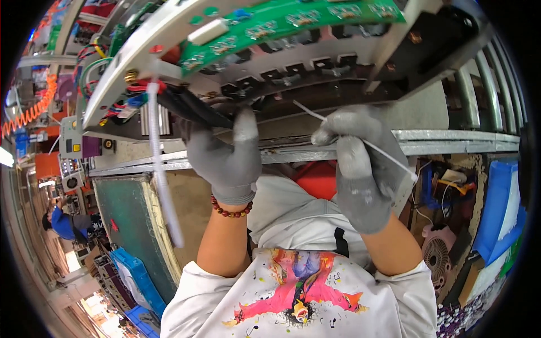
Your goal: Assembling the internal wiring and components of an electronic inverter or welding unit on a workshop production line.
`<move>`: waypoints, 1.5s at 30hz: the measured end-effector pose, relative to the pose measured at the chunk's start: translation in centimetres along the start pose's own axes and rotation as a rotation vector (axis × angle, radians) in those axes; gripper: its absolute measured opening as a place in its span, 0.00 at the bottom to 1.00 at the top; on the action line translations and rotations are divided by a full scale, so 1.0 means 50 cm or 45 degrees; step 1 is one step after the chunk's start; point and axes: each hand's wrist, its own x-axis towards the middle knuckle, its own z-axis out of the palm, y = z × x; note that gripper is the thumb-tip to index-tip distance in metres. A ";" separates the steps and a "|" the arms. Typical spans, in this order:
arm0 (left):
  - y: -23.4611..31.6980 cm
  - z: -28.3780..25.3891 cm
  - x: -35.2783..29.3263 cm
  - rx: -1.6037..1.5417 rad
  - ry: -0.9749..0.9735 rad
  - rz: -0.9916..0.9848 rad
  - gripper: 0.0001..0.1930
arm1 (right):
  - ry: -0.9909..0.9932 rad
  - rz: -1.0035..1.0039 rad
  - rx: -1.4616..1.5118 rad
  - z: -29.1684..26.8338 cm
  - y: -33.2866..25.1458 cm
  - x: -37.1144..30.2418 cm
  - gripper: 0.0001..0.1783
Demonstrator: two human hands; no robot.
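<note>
My left hand (225, 160), in a grey glove with a pale-tipped thumb, is closed round the end of a black sleeved cable bundle (197, 107). Its fingers are partly hidden behind the cables. In my right hand (363, 169), gloved alike, a thin white cable tie (389, 156) is pinched between thumb and forefinger. One end of the tie points toward the cables; the other sticks out past the knuckles. Both hands are at the near side of an open metal chassis (135, 50) that holds a long green circuit board (276, 28) and black components.
A white ribbed strip (158, 169) hangs from the chassis's left side. Metal rollers (470, 96) lie to the right. Beneath the silvery bench rail (456, 142) stand a pink fan (438, 253) and a blue bin (501, 208). Another person (70, 222) is far off at left.
</note>
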 end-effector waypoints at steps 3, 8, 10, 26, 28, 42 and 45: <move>0.015 -0.009 0.000 0.025 0.013 -0.031 0.19 | -0.059 -0.079 0.027 0.008 -0.006 0.012 0.11; 0.058 -0.012 -0.004 -0.236 0.273 0.186 0.34 | -0.027 0.121 0.211 0.016 -0.029 0.008 0.12; 0.087 -0.047 -0.021 -0.554 -0.019 0.253 0.36 | -0.024 0.215 0.388 0.009 -0.043 0.000 0.13; 0.127 -0.139 -0.045 -0.922 -0.894 -0.750 0.10 | -0.629 -0.045 -0.109 -0.020 -0.067 0.009 0.09; 0.109 -0.134 -0.055 -0.897 -0.822 -0.734 0.17 | -0.694 -0.127 -0.240 -0.015 -0.071 0.018 0.09; 0.078 -0.115 -0.013 -0.187 -0.277 -0.006 0.24 | -0.091 0.305 0.120 0.030 -0.073 0.027 0.09; 0.090 -0.104 -0.009 -0.203 -0.546 0.244 0.14 | -0.250 0.260 0.043 0.024 -0.083 0.019 0.09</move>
